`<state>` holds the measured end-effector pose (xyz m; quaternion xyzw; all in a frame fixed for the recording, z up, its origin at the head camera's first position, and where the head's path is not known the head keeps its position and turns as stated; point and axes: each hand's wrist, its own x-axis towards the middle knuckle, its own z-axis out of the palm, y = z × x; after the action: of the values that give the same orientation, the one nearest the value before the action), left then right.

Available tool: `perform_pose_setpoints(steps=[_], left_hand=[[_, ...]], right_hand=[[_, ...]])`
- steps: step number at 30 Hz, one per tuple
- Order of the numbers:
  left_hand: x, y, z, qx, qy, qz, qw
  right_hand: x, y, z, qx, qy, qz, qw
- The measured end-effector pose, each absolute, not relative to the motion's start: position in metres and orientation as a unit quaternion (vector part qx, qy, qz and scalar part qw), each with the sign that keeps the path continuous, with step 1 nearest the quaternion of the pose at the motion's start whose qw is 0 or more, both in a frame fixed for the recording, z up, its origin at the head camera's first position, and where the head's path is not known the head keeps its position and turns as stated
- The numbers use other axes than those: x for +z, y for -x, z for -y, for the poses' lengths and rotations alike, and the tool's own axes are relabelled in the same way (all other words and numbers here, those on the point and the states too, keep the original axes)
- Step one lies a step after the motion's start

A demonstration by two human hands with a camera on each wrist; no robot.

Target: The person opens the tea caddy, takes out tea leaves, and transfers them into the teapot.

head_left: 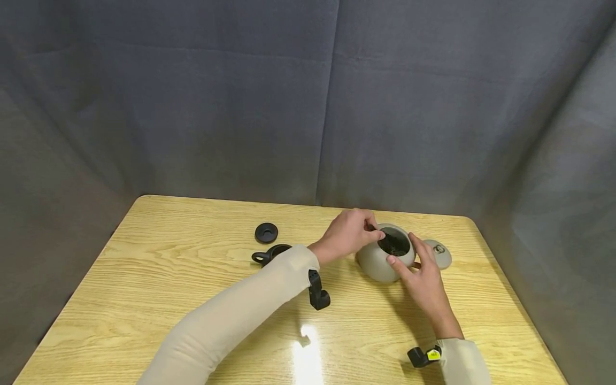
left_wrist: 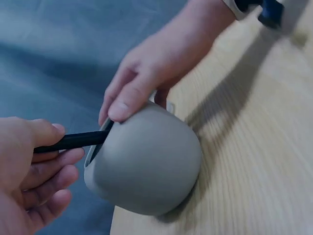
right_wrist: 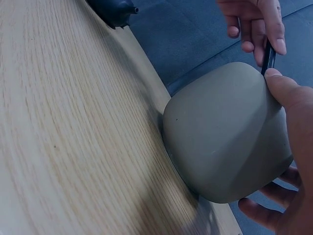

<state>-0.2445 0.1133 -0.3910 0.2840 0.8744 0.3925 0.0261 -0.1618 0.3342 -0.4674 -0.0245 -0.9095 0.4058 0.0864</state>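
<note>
A round grey jar (head_left: 377, 262) with dark loose contents (head_left: 394, 246) in its wide mouth is at the right of the table. My right hand (head_left: 425, 275) grips it from the right, with the thumb at the rim and the other fingers round the far side. Between the thumb and fingers of my left hand (head_left: 348, 232) is a slim black stick-like tool (left_wrist: 73, 141). It reaches through the jar's mouth, and its far end is hidden inside.
Just right of the jar lies a grey lid (head_left: 440, 255) with a dark mark on it. Left of it, my left sleeve partly covers a small black teapot (head_left: 261, 258). Behind the teapot lies a round black lid (head_left: 266, 232). Grey curtains (head_left: 231, 123) hang behind the wooden table (head_left: 144, 299).
</note>
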Motion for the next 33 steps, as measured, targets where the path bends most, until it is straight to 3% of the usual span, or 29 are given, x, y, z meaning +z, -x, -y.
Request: perform_pose_setpoints(steps=[12,33], left_hand=[[-0.397,0.253,-0.094,0.529,-0.191,-0.823,0.080],[-0.391,0.265,-0.062,0.630,-0.113,-0.755,0.143]], right_hand=[[-0.470,0.164,-0.333,0.408,0.028,0.908,0.093],[-0.469,0.169,-0.334,0.411,0.030,0.907,0.082]])
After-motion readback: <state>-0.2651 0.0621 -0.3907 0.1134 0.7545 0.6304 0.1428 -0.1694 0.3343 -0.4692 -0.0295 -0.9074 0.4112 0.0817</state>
